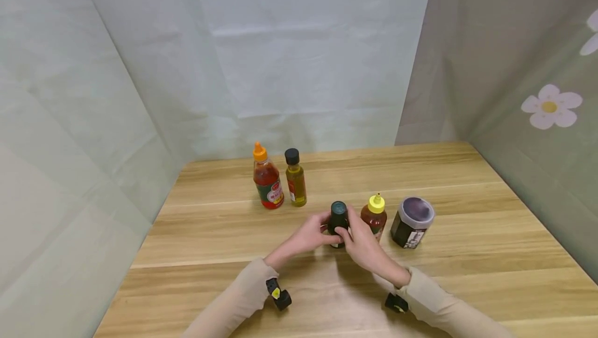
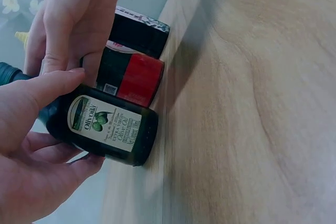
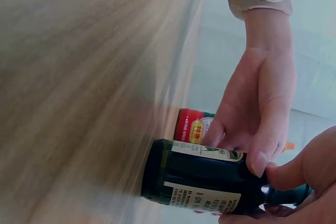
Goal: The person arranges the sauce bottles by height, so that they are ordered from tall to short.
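Observation:
A dark green olive oil bottle stands upright on the table between my two hands. My left hand grips it from the left, thumb across the front and fingers behind. From the right, my right hand grips the same bottle near its shoulder, its thumb close to the left one. In the left wrist view the bottle's cream label reads "Extra Virgin Olive Oil". The right wrist view shows a second printed label on its side. Just right of the bottle is a red sauce bottle with a yellow nozzle cap, partly behind my right hand.
A black jar with a pale translucent lid stands at the right. Farther back on the left are a red sauce bottle with an orange nozzle and a small black-capped oil bottle. Fabric curtains border the wooden table.

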Demonstrator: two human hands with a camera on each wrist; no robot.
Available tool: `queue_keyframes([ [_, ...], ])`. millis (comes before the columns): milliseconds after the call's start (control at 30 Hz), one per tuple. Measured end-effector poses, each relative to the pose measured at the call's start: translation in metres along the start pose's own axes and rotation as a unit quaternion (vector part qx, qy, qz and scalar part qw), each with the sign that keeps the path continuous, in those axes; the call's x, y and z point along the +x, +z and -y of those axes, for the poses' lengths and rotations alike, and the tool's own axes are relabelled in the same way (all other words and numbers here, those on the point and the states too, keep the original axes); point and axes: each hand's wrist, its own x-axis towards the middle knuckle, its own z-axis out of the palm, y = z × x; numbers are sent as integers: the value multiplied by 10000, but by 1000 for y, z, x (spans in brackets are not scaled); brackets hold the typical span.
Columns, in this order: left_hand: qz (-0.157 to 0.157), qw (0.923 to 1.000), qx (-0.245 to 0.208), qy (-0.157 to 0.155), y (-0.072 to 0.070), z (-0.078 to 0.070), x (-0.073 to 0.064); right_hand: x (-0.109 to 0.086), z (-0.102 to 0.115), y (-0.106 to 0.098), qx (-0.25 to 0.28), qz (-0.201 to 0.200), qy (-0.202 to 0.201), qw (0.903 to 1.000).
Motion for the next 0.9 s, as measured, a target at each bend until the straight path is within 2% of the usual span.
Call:
queue_keyframes([
  [300,52,9999,117,48,2,-2,0,1,3,-2,68,67,162,9998],
  [600,43,9997,247,-26,3,-3,0,0,5,-9,-148,91,-182,9997],
  [900,66,9994,324,-78,2,-4,-2,-6,15,-19,-460,-146,-238,9986],
])
